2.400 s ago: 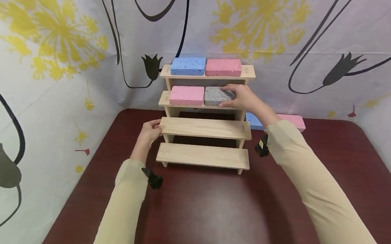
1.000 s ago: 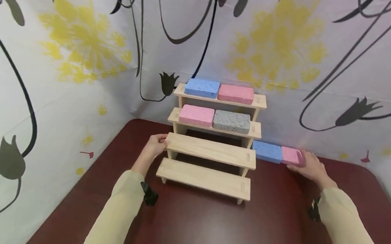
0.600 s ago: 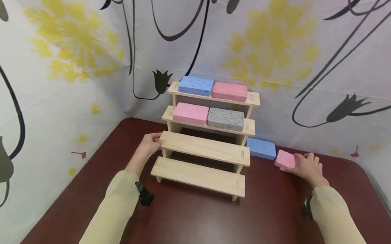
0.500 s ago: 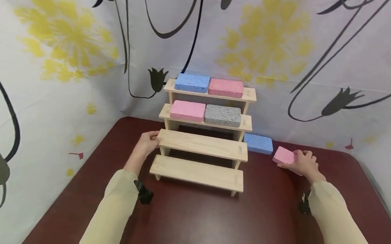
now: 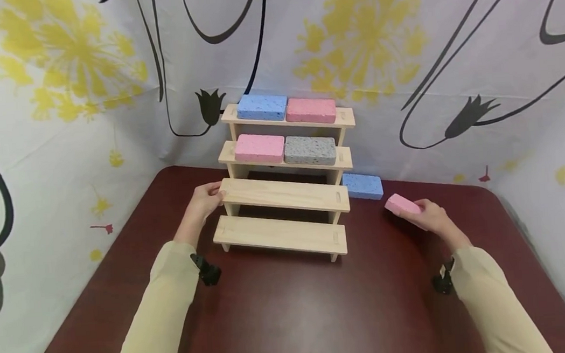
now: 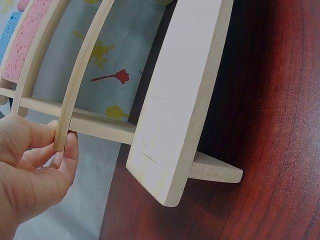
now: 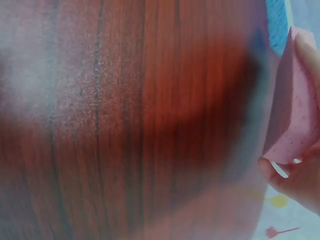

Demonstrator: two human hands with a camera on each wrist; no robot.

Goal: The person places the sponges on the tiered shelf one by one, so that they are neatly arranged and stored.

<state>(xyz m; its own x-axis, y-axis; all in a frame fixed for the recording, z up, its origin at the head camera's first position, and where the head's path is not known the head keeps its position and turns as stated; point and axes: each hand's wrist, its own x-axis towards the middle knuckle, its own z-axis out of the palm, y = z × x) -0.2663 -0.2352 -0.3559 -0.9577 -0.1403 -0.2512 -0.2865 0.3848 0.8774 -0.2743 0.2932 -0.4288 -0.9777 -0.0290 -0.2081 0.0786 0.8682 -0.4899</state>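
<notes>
A pale wooden rack with several stepped shelves (image 5: 281, 235) stands at the back of the table. My left hand (image 5: 204, 201) pinches the left end of its second shelf from the bottom (image 5: 283, 191), thumb on one face and fingers on the other in the left wrist view. At the right, my right hand (image 5: 433, 217) grips a pink sponge (image 5: 403, 205), tilted and lifted over the table; the right wrist view shows the sponge (image 7: 295, 100) between thumb and fingers. On the third shelf lie a lighter pink sponge (image 5: 260, 148) and a grey speckled sponge (image 5: 310, 150).
The top shelf bears a blue sponge (image 5: 262, 107) and a darker pink sponge (image 5: 311, 110). Another blue sponge (image 5: 362, 186) lies on the dark red table (image 5: 310, 310), right of the rack. A patterned cloth wall (image 5: 372, 138) closes the back and sides.
My right hand let go of the grey sponge on the third shelf, moved right to the pink sponge, took it and lifted and tilted it away from the blue one. My left hand stays on the shelf.
</notes>
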